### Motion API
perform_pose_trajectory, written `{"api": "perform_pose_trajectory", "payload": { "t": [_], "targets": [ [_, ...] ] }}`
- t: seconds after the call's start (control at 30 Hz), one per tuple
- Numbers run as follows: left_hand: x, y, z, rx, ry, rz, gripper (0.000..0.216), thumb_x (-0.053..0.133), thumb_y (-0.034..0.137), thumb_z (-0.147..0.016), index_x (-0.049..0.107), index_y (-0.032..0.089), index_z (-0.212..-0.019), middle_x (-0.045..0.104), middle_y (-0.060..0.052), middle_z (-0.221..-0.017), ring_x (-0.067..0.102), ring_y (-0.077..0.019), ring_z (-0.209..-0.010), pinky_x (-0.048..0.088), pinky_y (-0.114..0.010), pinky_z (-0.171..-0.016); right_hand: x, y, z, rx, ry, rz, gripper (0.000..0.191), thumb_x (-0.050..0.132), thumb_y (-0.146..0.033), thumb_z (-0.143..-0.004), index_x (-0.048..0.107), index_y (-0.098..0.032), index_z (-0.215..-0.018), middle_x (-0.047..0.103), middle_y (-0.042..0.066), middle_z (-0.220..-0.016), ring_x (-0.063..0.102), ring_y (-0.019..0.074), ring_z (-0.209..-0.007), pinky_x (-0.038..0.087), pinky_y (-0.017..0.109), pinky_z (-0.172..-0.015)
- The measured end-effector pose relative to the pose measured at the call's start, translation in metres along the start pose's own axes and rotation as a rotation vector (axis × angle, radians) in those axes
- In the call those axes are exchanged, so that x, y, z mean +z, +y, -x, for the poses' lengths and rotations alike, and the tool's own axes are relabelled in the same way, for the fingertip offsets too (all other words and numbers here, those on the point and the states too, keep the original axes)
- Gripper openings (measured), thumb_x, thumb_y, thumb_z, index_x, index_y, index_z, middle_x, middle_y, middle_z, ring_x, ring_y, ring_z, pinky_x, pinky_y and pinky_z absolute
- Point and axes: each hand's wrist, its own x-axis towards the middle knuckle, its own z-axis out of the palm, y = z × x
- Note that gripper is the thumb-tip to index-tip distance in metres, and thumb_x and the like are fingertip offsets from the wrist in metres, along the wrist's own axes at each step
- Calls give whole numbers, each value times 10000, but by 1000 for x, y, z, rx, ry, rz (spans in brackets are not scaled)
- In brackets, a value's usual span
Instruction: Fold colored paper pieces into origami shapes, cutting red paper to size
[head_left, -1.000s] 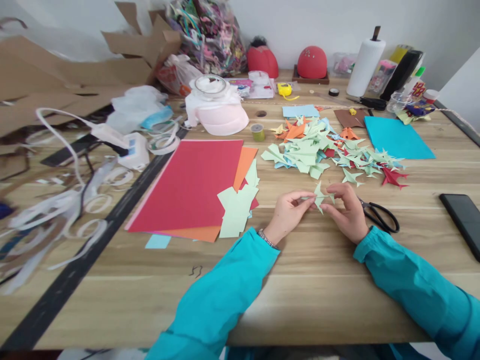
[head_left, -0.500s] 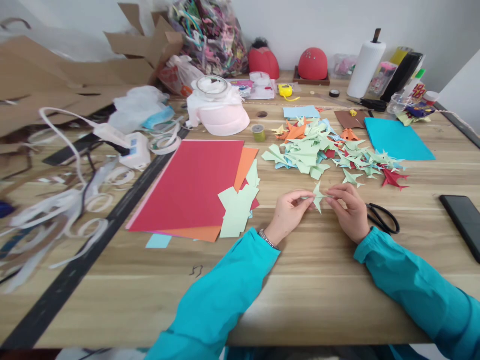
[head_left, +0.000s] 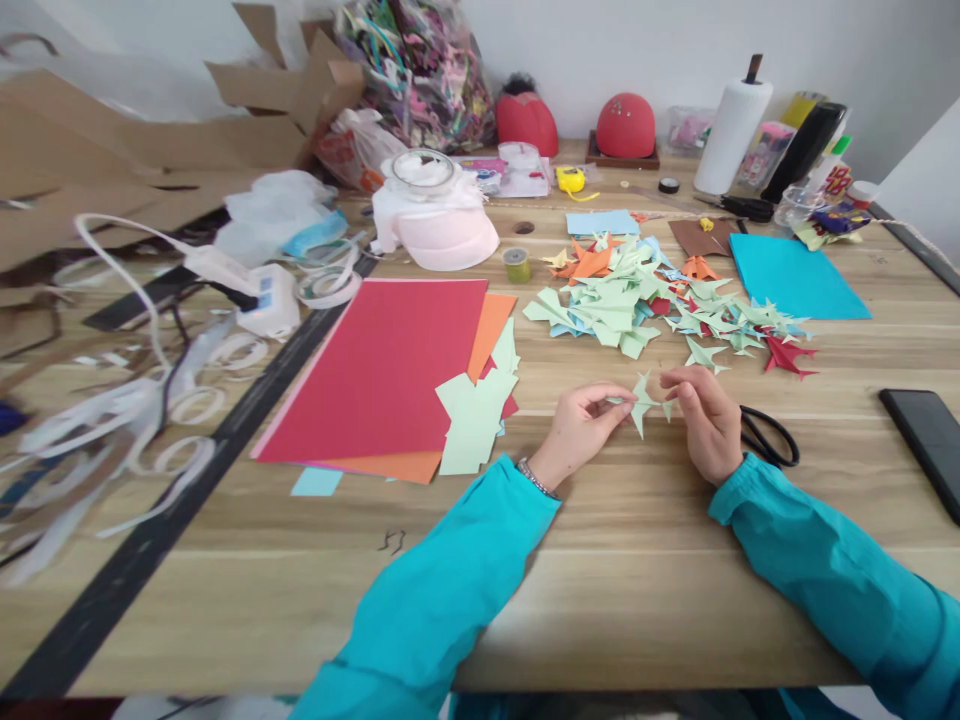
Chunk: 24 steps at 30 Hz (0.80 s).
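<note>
Centre-right of frame: left hand (head_left: 581, 425) pinches one tip of a pale green folded paper crane (head_left: 641, 400); right hand (head_left: 705, 420) pinches the opposite tip. Black scissors (head_left: 769, 437) lie on the counter (head_left: 637, 580) beside the right hand.

A red sheet (head_left: 390, 370) lies over an orange sheet (head_left: 491, 325) on the wooden surface (head_left: 600, 600); black scissors (head_left: 754, 422), a dark phone (head_left: 926, 440) and a blue sheet (head_left: 795, 275) lie apart.

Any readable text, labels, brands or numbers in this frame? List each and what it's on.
No text reads clearly.
White box: blue label, blurred.
Bottles and packets at back right: print too small.
Green paper shape between left hand and right hand: blank.
Phone: screen dark.
</note>
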Motion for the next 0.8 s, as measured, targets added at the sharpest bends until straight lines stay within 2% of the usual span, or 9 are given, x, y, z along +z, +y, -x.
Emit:
{"api": "perform_pose_trajectory", "payload": {
  "t": [0.13,0.3,0.4,0.53,0.7,0.8],
  "targets": [
    [0,2,1,44,-58,-29,118,704,269,-722,727,162,-765,707,-69,-833,615,-152,-709,488,-254,-624,3,6,-3,180,61,-153,224,574,-419,-876,670,-234,-958,651,34,-869,618,162,-771,529,333,-699],
    [0,4,2,61,-119,-9,135,700,298,-725,720,165,-740,692,-60,-791,601,-147,-689,474,-251,-602,4,7,-7,285,-24,-261,222,706,-419,-759,692,-224,-864,660,10,-802,615,140,-678,534,313,-647],
    [0,3,2,32,-76,-22,137,707,292,-715,726,163,-758,708,-64,-791,611,-146,-664,481,-247,-582,3,5,-7,311,-52,-243,233,655,-441,-803,701,-214,-830,668,10,-771,619,140,-677,527,302,-654],
    [1,1,1,-58,19,13,169,726,292,-695,726,157,-796,712,-53,-716,641,-157,-626,514,-259,-578,2,7,-5,364,-17,-260,308,581,-495,-848,699,-212,-867,684,27,-783,615,151,-704,515,287,-631],
    [2,3,0,-78,69,70,193,745,308,-680,715,149,-785,712,-47,-691,661,-164,-617,558,-288,-625,2,7,-4,314,-9,-340,289,581,-464,-860,646,-234,-1023,661,22,-842,596,144,-740,512,279,-637],
    [2,3,0,-80,88,73,192,747,307,-680,712,150,-784,702,-35,-666,652,-156,-602,559,-286,-623,3,3,-3,220,-90,-301,306,633,-419,-833,613,-260,-1093,651,16,-904,600,145,-773,518,293,-673]
  ]
}}
